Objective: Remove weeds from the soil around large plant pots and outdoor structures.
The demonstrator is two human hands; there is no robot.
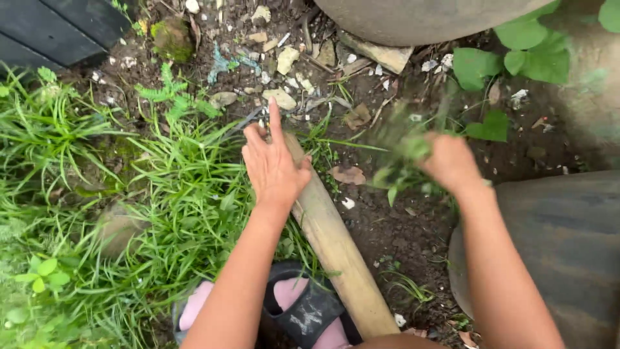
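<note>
I am resting my left hand (pixel 274 169), fingers spread flat, on the wooden handle (pixel 332 242) slanting up-left from my foot; my right hand (pixel 450 163), clenched round a blurred grass tuft (pixel 400 158), is hovering just right of it.

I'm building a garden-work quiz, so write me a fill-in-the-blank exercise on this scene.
1. The left hand rests on a long ____ handle that lies slanted across the soil.
2. The right hand grips a blurred bunch of green ____.
3. Near the bottom edge, a foot wears a ____ sandal.
4. Left of the handle grows thick green ____.

Missing words: wooden; weeds; black; grass
</note>
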